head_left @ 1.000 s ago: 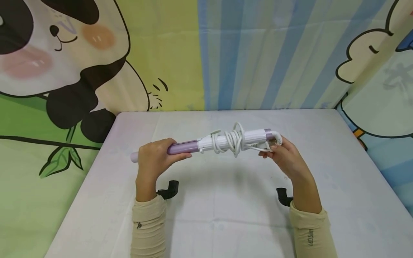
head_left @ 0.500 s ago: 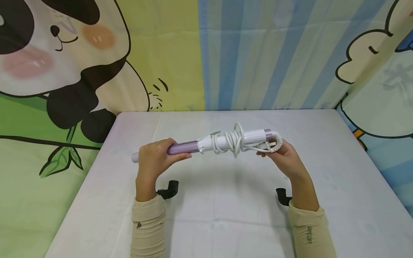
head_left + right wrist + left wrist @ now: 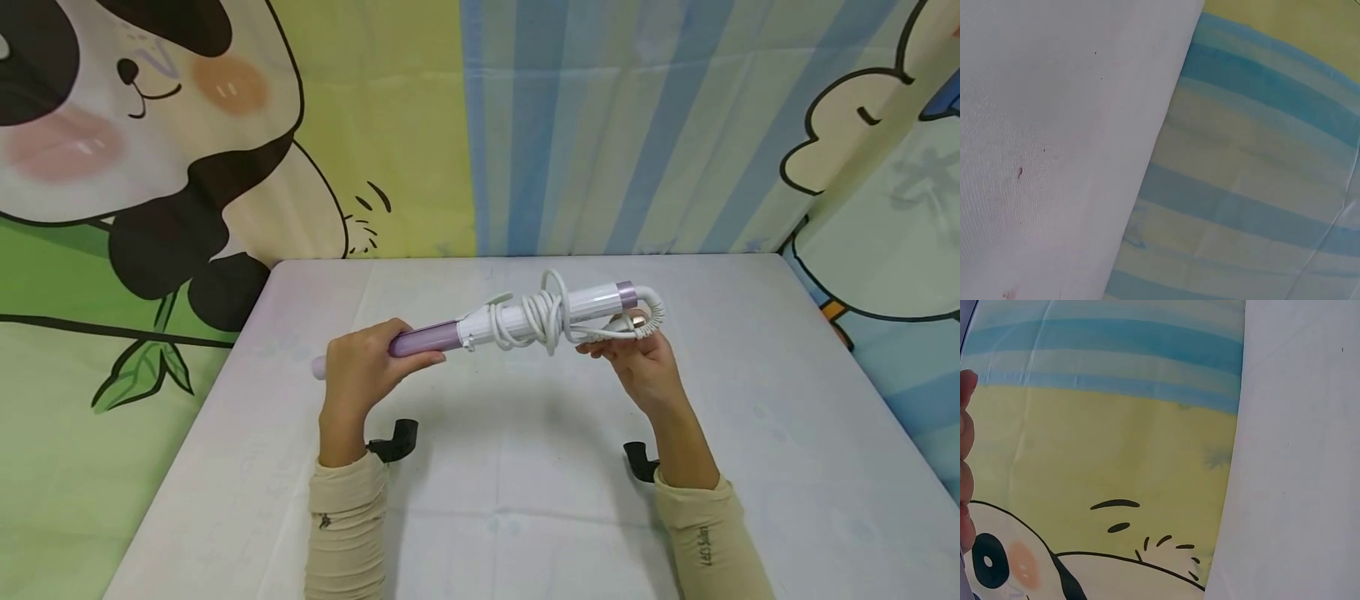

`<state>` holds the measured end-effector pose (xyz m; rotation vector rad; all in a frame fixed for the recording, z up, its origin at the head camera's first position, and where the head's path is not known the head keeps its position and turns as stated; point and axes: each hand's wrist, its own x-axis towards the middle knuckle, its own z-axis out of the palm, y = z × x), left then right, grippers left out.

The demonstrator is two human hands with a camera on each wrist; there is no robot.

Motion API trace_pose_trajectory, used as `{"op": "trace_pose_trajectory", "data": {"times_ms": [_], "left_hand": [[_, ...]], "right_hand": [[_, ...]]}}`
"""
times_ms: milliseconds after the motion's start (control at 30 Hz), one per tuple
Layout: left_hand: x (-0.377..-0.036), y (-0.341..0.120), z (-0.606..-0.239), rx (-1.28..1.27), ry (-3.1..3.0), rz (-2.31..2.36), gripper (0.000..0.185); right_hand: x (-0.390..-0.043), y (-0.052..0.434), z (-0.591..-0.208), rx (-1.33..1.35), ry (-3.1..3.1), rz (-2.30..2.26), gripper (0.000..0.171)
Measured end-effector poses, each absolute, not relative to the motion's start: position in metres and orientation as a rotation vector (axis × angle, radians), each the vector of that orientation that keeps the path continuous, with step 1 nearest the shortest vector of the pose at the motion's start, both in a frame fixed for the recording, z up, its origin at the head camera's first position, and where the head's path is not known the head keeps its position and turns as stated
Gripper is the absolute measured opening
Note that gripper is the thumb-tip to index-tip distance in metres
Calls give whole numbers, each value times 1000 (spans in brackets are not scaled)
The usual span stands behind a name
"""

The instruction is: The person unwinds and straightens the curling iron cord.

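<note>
In the head view a curling iron with a purple barrel and a white handle is held above the white table. Its white cord is wound round the handle in loose loops. My left hand grips the purple barrel near its tip. My right hand is under the handle's end and pinches the cord's free end by the plug. The iron tilts up to the right. The left wrist view catches only my fingertips at its left edge. The right wrist view shows no hand.
A cartoon backdrop with a panda and blue stripes hangs right behind the table. Black wrist camera mounts sit under both forearms. The table's edge meets the backdrop cloth in the right wrist view.
The handle end has risen, so the iron now tilts up to the right. My right hand has shifted a little left and up with the cord's end. The left hand has barely moved.
</note>
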<state>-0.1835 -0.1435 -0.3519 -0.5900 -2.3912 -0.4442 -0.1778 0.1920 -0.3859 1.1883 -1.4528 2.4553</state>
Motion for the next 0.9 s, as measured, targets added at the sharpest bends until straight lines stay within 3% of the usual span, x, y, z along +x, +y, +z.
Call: {"op": "trace_pose_trajectory", "data": {"times_ms": [533, 667, 767, 900], "left_hand": [[-182, -146, -350, -529, -2381, -365, 82], [-182, -147, -349, -509, -2397, -345, 84], [-182, -147, -349, -502, -2408, -336, 86], [-183, -145, -350, -499, -2420, -327, 85]], "right_hand": [[-172, 212, -387, 1155, -2152, 2273, 21], [-166, 224, -376, 852, -2566, 2007, 32], [-156, 234, -363, 575, -2809, 1599, 49], [-140, 236, -346, 329, -2652, 1152, 56]]}}
